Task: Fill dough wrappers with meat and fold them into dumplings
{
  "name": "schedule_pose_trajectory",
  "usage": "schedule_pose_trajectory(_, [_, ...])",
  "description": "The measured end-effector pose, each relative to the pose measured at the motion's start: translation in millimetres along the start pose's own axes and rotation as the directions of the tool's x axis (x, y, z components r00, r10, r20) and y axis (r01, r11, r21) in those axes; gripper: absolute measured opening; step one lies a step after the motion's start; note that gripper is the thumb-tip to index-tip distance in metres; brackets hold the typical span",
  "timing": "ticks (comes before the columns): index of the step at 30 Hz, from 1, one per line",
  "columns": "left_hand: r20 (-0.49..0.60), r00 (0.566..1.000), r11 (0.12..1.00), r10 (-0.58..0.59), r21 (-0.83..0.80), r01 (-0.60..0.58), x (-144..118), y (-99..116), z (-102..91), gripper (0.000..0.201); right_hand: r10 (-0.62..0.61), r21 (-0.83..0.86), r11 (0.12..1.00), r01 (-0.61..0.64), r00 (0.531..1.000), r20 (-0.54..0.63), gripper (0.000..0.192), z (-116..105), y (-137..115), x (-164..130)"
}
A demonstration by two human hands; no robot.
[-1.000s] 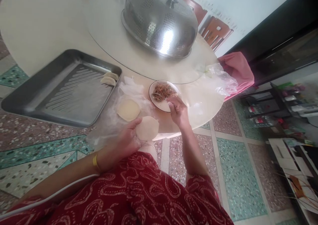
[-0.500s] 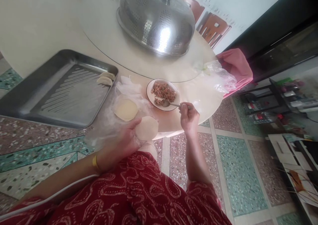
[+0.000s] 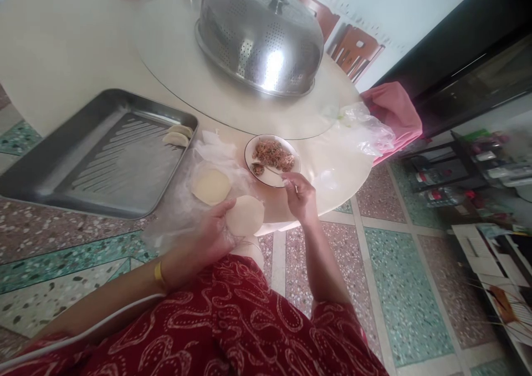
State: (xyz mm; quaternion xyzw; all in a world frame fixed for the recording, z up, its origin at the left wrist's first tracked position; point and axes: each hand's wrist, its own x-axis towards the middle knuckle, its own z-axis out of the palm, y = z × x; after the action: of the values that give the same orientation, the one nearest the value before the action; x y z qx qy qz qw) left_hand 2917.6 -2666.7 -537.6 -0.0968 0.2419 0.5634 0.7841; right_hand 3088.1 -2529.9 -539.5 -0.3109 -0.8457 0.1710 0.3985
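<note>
Left hand, lower centre of the frame: palm up, fingers curled under a round pale dough wrapper, which lies flat and open on them at the near edge of the round cream worktop. Held level, it seems, so it can take filling.

Right hand, just right of centre: fingers pinched together on the handle of a small metal spoon. The spoon's bowl carries a dab of filling and rests inside the small white dish of brown minced filling, over the dish's near-left part. The dish sits just beyond both hands, within easy reach.

A second round wrapper lies on crinkled clear plastic film, just up-left of the held one, likely kept on the film so it does not stick.

Left of frame: rectangular stainless steel tray with two folded pale dumplings in its far right corner, side by side.

Top centre: perforated steel dome cover on a round turntable. Right of the dish: a loose clear plastic bag beside a pink cloth.
</note>
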Motion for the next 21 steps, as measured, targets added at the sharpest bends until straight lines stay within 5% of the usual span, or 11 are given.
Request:
schedule_pose_trajectory(5, [-0.005,1.000,1.000,-0.004,-0.022,0.004,2.0,-1.0,0.6,0.043,-0.013,-0.034,0.999,0.011,0.998,-0.059,0.016,-5.5,2.1,-4.3])
schedule_pose_trajectory(10, [-0.023,1.000,0.999,0.011,-0.029,-0.012,8.5,3.4,2.5,0.043,0.220,0.024,0.975,-0.219,0.975,-0.043,0.024,-4.2,4.2,-14.2])
schedule_pose_trajectory(14, [-0.059,0.997,0.998,0.055,-0.025,-0.056,22.0,9.6,2.9,0.042,0.503,0.355,0.820,-0.450,0.861,-0.072,0.027,2.3,4.6,-21.5])
schedule_pose_trajectory(17, [-0.091,0.993,0.995,0.070,-0.071,-0.076,29.8,13.0,4.8,0.042,0.650,0.569,0.652,-0.502,0.756,-0.079,0.026,2.0,5.6,-23.2])
schedule_pose_trajectory(21, [-0.081,0.995,0.993,0.052,-0.102,-0.060,29.4,14.2,12.3,0.044,0.670,0.623,0.600,-0.502,0.741,-0.048,0.021,-6.2,-4.0,-29.0])
